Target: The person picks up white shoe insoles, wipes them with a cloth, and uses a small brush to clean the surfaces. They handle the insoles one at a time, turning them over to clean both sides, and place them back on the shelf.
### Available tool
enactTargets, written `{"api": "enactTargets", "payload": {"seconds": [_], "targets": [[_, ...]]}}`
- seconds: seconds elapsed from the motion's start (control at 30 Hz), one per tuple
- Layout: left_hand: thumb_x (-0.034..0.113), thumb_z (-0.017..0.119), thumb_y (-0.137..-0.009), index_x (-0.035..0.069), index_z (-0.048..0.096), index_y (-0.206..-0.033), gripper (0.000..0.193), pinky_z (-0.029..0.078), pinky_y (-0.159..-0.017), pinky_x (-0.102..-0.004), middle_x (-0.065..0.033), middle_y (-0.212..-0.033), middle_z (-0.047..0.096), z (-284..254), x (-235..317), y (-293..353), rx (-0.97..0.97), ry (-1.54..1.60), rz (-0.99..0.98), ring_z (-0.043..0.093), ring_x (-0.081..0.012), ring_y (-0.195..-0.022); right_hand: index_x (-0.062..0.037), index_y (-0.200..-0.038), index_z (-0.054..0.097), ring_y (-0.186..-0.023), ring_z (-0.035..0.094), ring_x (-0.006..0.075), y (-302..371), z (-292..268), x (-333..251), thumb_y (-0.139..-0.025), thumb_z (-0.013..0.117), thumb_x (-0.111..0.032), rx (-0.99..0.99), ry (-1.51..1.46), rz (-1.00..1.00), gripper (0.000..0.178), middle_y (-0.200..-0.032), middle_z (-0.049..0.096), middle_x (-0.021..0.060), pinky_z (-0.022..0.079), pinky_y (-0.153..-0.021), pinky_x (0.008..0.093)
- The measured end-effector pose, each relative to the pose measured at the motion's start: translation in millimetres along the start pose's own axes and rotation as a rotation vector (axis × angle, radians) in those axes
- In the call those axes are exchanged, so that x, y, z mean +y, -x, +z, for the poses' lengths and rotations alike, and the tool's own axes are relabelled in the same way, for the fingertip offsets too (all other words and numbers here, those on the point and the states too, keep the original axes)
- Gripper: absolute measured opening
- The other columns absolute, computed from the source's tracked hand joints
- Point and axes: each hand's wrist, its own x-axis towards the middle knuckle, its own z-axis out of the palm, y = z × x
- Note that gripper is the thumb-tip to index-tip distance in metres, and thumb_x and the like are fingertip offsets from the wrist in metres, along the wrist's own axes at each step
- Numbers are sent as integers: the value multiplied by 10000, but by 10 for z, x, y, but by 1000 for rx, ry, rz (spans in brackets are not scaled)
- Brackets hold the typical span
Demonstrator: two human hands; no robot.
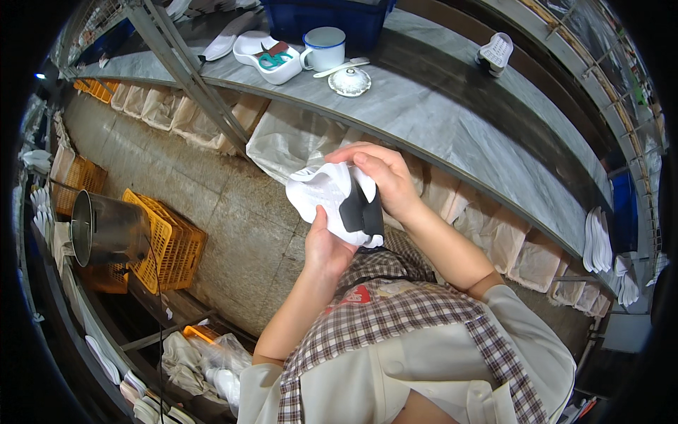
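A white shoe upper (328,194) with black panels at one end is held between my two hands, above the floor and in front of my apron. My left hand (328,244) grips it from below, thumb pressed on its white face. Over its upper end curls my right hand (385,177), fingers bent along the top edge. Part of the piece is hidden behind the fingers. A similar small white-and-black piece (496,51) rests on the grey bench at the upper right.
Along the far side runs a grey bench (417,99) with a white mug (325,48), a patterned lid (349,82), a white tray holding teal scissors (277,59) and a blue bin (318,18). Cloth-lined bins hang beneath. Yellow crates (166,244) and a metal drum (109,227) stand left.
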Motion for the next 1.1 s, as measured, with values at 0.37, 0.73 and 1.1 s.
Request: {"api": "enactTargets", "payload": {"seconds": [0.37,0.73,1.1], "targets": [[452,183,-992,89,244,-1423,566,299,-1072,-434,-83,-1441,328,62,-13,90,19,12,155,341,-273,-1314,59,-899,660,-976,587,237,-61,92,-73,-893,454,-197,-89,-86,-61,329,-1008,635,168,427,-894,336],[457,207,-992,91,284,-1402,555,339,-1049,-451,-84,-1397,390,-5,-75,62,-11,45,137,402,-276,-1268,39,-820,653,-942,593,224,-173,94,-59,-905,430,-195,-133,-122,-90,335,-921,646,152,435,-864,325],[280,444,-953,46,496,-1244,377,431,-972,-469,-103,-1243,544,-140,-105,23,-86,348,195,522,-306,-1123,-22,-746,666,-681,569,78,-510,257,-35,-926,497,-346,-336,-119,10,408,-726,640,28,445,-652,229]]}}
